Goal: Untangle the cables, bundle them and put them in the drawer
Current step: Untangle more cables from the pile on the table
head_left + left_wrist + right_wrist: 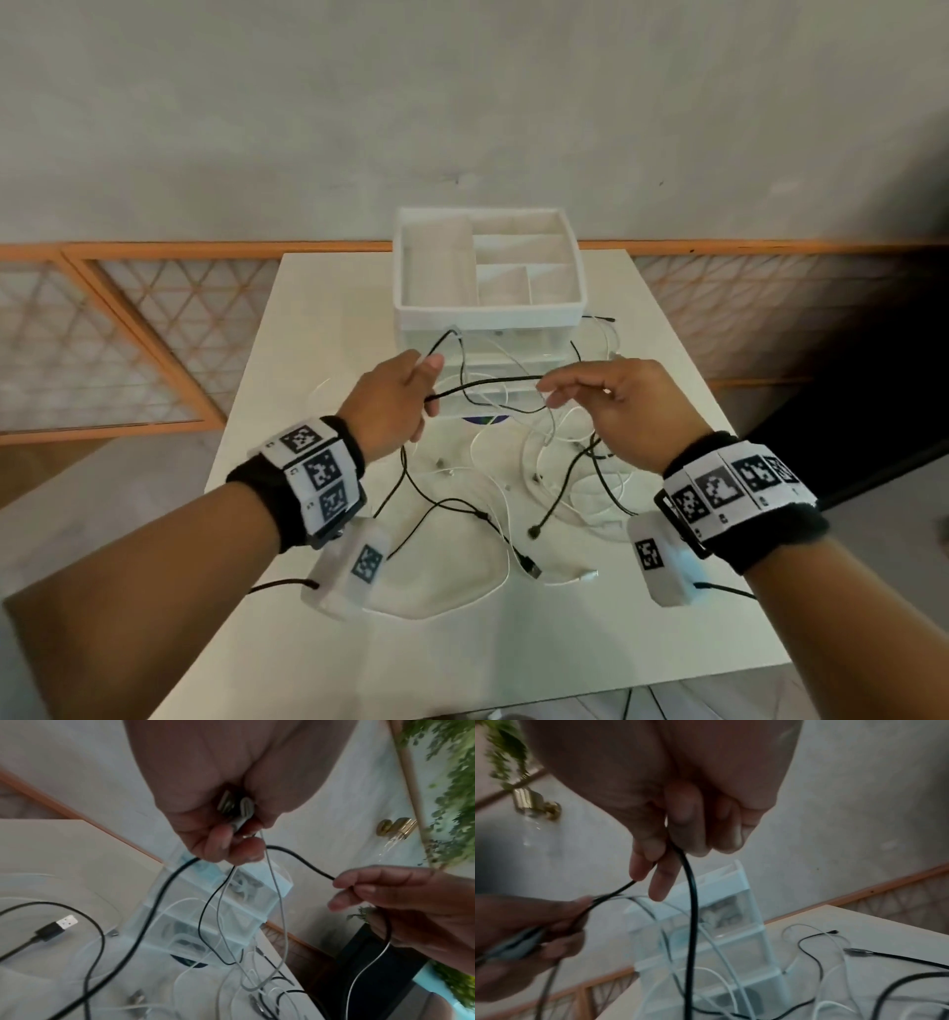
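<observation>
Tangled black and white cables (513, 493), spread on pale square table (318, 318) before white plastic drawer unit (488, 308); one thick black cable (488, 383) stretched between left hand (395, 401), fingers clenched on it with apparently white plugs (237, 809), and right hand (616, 406), pinching it.

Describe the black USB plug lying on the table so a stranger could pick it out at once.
Start at the white table and go to its near part, between the two wrists. There, amid the tangled cables, lies the black USB plug, its metal tip beside a white connector. It alone pairs a black body with a broad, flat metal end.
</observation>
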Action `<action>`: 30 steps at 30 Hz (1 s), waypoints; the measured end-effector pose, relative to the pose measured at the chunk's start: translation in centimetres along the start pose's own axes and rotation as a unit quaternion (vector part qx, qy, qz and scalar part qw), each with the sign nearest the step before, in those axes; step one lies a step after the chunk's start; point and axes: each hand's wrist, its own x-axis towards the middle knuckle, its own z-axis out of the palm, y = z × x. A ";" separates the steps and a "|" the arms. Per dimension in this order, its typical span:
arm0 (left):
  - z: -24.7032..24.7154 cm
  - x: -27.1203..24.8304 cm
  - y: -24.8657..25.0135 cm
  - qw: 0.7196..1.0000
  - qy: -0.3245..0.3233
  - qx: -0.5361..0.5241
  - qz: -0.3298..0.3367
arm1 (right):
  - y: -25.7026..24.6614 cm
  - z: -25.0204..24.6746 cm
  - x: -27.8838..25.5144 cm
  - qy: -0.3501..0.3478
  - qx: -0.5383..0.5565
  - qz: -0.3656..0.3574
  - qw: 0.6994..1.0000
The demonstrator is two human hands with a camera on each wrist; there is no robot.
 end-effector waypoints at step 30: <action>0.0 -1.4 4.8 0.961 0.003 -0.268 -0.066 | -2.6 3.4 1.1 -0.088 -0.090 -0.063 0.990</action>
